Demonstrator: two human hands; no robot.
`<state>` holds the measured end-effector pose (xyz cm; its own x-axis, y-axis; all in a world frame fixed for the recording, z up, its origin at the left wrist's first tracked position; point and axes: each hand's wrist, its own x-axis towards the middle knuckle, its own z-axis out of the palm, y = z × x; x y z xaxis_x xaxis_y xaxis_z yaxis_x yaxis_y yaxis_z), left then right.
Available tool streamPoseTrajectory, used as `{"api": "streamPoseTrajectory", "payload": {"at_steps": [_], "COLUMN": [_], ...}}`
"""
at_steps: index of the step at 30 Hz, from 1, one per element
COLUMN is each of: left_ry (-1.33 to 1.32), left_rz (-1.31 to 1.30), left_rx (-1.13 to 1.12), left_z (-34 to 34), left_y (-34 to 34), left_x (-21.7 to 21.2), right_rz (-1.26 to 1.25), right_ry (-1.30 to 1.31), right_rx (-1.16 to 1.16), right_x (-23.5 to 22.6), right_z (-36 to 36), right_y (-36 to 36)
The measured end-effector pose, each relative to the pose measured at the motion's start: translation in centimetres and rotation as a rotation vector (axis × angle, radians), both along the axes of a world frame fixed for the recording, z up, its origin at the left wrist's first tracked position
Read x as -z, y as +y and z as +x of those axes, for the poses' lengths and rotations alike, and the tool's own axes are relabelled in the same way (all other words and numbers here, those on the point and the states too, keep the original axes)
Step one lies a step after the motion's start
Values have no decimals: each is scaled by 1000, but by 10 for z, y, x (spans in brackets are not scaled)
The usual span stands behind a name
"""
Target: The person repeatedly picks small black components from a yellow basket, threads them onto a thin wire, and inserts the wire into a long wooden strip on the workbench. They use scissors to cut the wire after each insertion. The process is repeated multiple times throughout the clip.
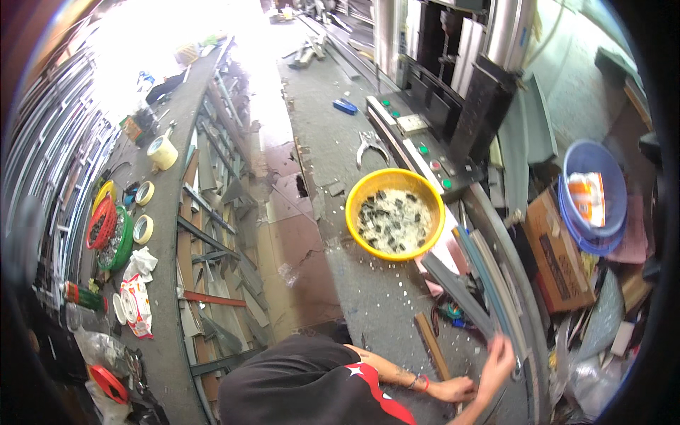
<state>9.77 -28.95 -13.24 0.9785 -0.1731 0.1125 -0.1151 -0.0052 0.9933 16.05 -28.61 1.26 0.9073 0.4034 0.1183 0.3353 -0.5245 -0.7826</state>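
Note:
My right hand (499, 363) is closed, with its fingertips at the near end of a long grey profile strip (457, 292). My left hand (453, 389), with a red band at its wrist, is curled low beside it, over the near part of a brown wooden strip (431, 343). What its fingers hold, if anything, is hidden. Beyond both hands stands a yellow basin (354, 230) holding small dark pieces in pale granules. Pale bits lie scattered on the grey bench (368, 304) around it.
Behind the basin are metal pliers (371, 150), a blue tool (345, 106) and a machine with green buttons (425, 150). Blue basins (595, 241) and a cardboard box (556, 262) stand at right. On the left bench lie tape rolls (144, 228) and red and green baskets (117, 244).

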Motion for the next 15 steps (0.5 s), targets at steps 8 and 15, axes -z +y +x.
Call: {"api": "streamPoseTrajectory", "payload": {"at_steps": [8,15], "left_ry": [-130,-119], "left_rz": [-74,-66], "left_rx": [-147,-218], "left_z": [8,3], "left_y": [1,4], "left_x": [-13,-20], "right_rz": [-318,108], "right_ry": [22,-65], "right_rx": [70,5], "right_x": [35,94], "right_z": [-42,-9], "right_y": [-111,-121]}}
